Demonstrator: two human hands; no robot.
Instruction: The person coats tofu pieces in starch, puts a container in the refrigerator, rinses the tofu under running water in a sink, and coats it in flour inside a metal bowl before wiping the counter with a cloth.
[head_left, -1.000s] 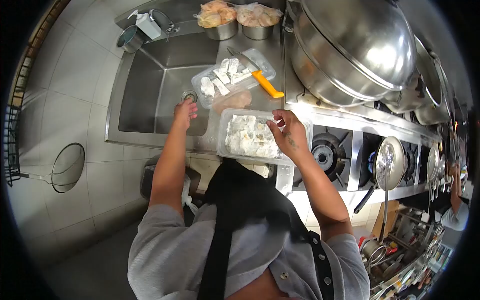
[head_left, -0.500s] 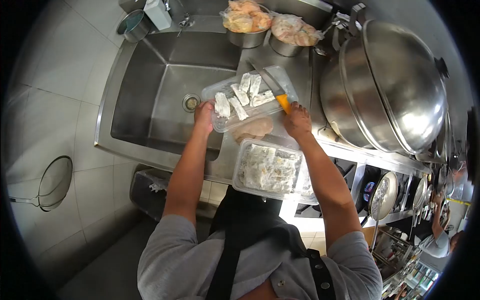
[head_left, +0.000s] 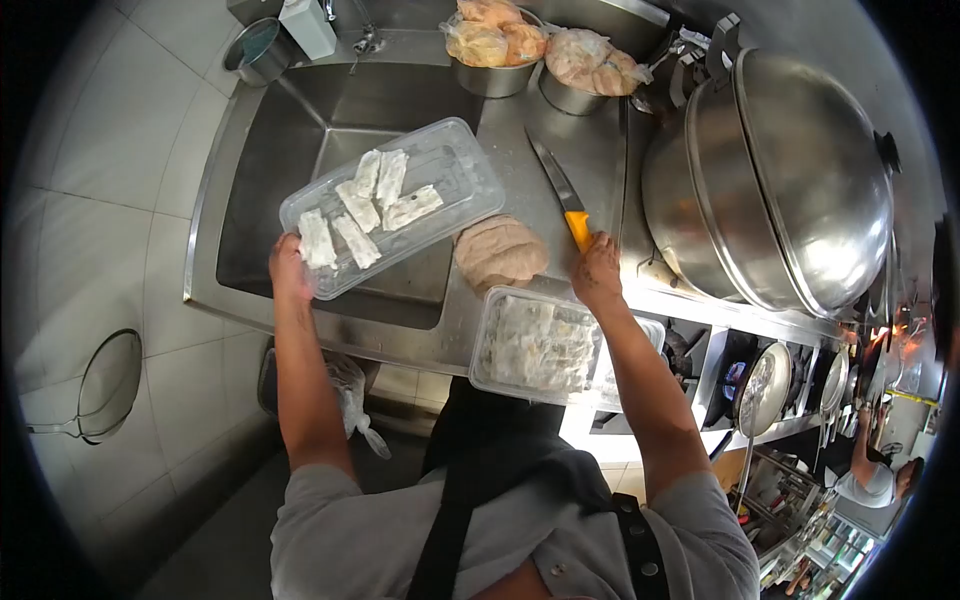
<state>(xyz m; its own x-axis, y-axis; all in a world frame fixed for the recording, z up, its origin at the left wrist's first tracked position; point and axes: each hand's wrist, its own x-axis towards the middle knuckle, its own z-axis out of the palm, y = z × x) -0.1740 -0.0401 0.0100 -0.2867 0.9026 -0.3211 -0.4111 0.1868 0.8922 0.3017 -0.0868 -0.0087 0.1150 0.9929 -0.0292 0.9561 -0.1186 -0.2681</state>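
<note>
My left hand (head_left: 289, 268) grips the near left corner of a clear plastic tray (head_left: 455, 165), which is over the sink. Several white-coated strips (head_left: 358, 206) lie in it. My right hand (head_left: 598, 268) is closed on the yellow handle of a knife (head_left: 562, 190), whose blade points away over the steel counter. Between the hands a brownish, rounded piece of food (head_left: 500, 252) sits on the counter. Nearer to me is a second clear container (head_left: 480, 372) filled with white-coated pieces (head_left: 540, 343).
A steel sink (head_left: 270, 200) is at the left. Two metal pots (head_left: 497, 80) with bagged food stand at the back. A large domed steamer (head_left: 770, 180) is at the right, beside burners and a pan (head_left: 765, 388). Another person (head_left: 868, 480) is at the far right.
The tray of strips has moved left from the counter to over the sink with my left hand. The knife no longer lies across the tray; my right hand now holds it on the counter side.
</note>
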